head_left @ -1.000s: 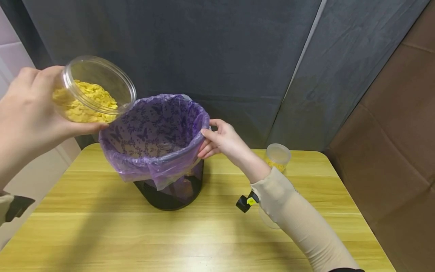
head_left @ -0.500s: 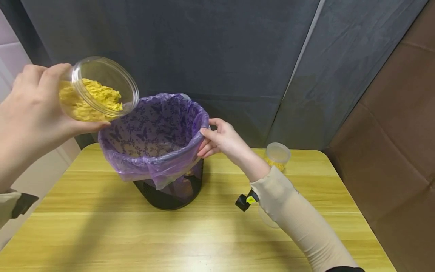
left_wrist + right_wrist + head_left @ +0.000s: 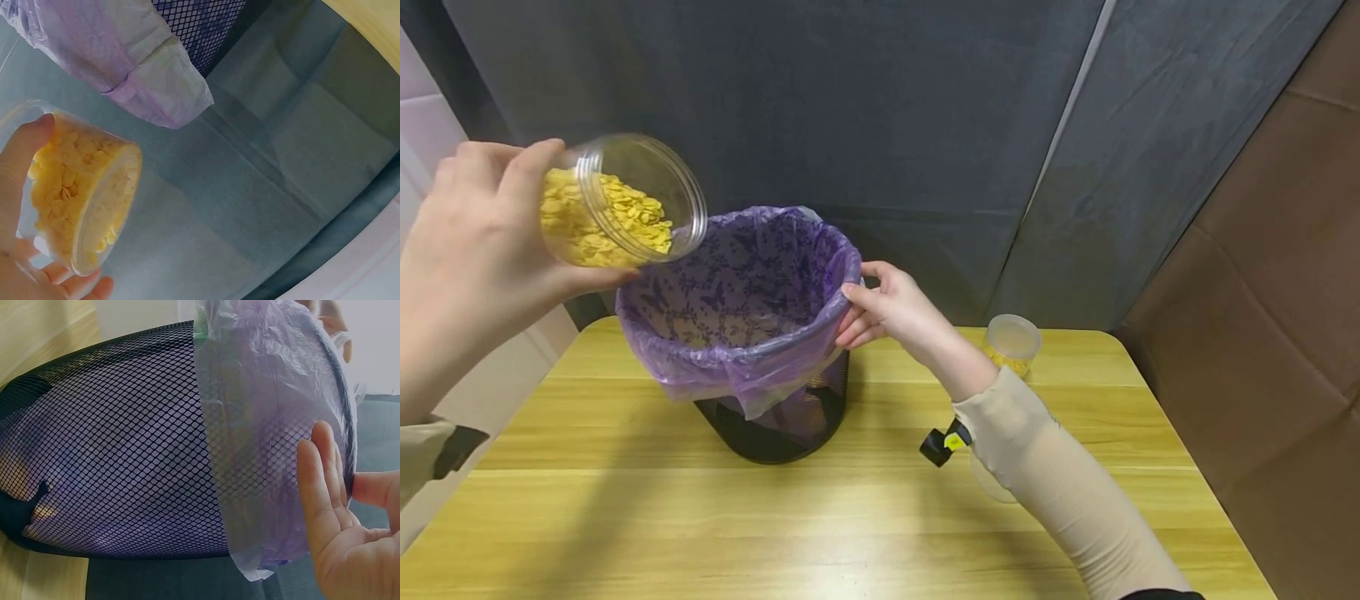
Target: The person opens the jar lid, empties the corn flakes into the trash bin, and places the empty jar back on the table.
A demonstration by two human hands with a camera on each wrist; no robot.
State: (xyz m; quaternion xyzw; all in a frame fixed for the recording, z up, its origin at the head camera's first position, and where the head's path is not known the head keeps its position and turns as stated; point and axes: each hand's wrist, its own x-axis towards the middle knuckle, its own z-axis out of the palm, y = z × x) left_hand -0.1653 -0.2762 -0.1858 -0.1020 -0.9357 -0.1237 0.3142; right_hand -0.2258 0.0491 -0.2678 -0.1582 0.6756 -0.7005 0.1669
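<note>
My left hand (image 3: pixel 482 225) grips a clear plastic jar (image 3: pixel 567 221) around its side. The jar lies tilted on its side, with its uncovered mouth facing right over the left rim of a waste bin. Yellow flakes (image 3: pixel 636 217) are heaped inside against its lower wall. The black mesh bin (image 3: pixel 137 444) stands on the table, lined with a purple patterned bag (image 3: pixel 737 367) folded over the rim. At the bin's right side, my right hand (image 3: pixel 898 312) pinches the bagged rim, thumb on top and fingers along the outside.
A second clear jar (image 3: pixel 1015 337) with some yellow flakes stands at the table's back right. A round clear disc (image 3: pixel 992 483) lies partly hidden under my right forearm. Grey curtain (image 3: pixel 880 125) hangs behind the wooden table (image 3: pixel 760 533).
My left hand has shifted slightly right with the jar and turned its mouth further toward the bin. The flakes have slid a little toward the mouth. My right hand stays on the rim.
</note>
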